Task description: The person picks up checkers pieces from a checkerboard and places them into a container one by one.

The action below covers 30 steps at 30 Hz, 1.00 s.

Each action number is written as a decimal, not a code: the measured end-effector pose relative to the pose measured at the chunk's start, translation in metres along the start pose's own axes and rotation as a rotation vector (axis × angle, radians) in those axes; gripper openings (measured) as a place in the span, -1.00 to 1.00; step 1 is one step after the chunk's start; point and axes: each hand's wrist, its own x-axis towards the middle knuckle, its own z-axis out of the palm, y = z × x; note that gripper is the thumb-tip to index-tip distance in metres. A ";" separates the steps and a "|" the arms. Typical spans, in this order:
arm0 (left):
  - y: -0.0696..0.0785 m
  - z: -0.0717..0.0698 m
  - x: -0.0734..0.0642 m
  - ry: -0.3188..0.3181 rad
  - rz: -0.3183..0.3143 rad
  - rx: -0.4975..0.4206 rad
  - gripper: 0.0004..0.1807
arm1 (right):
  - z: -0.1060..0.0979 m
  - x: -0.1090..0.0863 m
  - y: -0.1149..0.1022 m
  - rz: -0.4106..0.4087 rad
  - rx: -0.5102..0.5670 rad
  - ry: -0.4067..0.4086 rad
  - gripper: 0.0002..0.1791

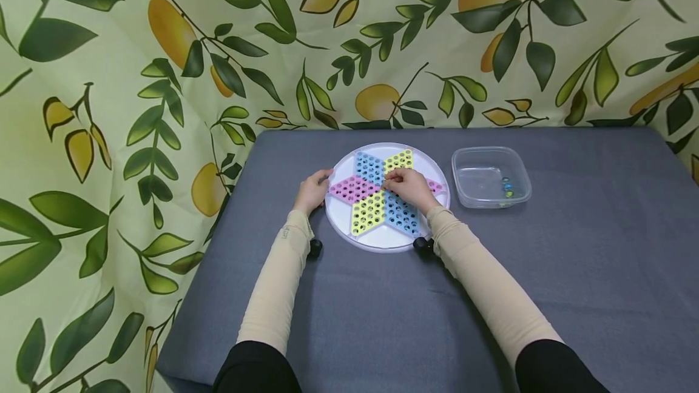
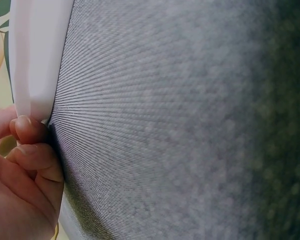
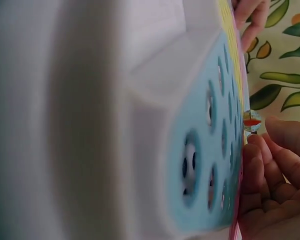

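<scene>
A round white Chinese checkers board [image 1: 341,223] lies on the table, its star of holes coloured blue, yellow and pink. At its left rim is my left hand [image 1: 312,191], gripping the edge with curled fingers; the left wrist view shows the fingertips against the white rim [image 2: 40,60]. Over the middle of the star, my right hand [image 1: 411,188] pinches a clear marble [image 3: 251,121] with a red streak at its fingertips, close to the board's surface. That hand covers part of the blue and pink areas.
Right of the board stands a clear plastic container [image 1: 477,190] with several marbles [image 1: 508,187] at its right side. A grey cloth covers the table [image 1: 371,320]. Behind and to the left hangs a leaf-and-fruit patterned cloth [image 1: 327,65].
</scene>
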 end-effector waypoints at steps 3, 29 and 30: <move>0.000 -0.001 0.001 0.002 0.004 -0.010 -0.59 | 0.001 0.000 0.001 -0.005 -0.013 0.000 -0.65; -0.001 0.001 0.001 0.001 0.002 0.002 -0.59 | 0.004 -0.001 0.003 -0.024 -0.045 -0.026 -0.71; -0.001 0.001 0.001 0.000 0.001 0.000 -0.59 | 0.003 -0.002 0.003 -0.024 -0.040 -0.031 -0.71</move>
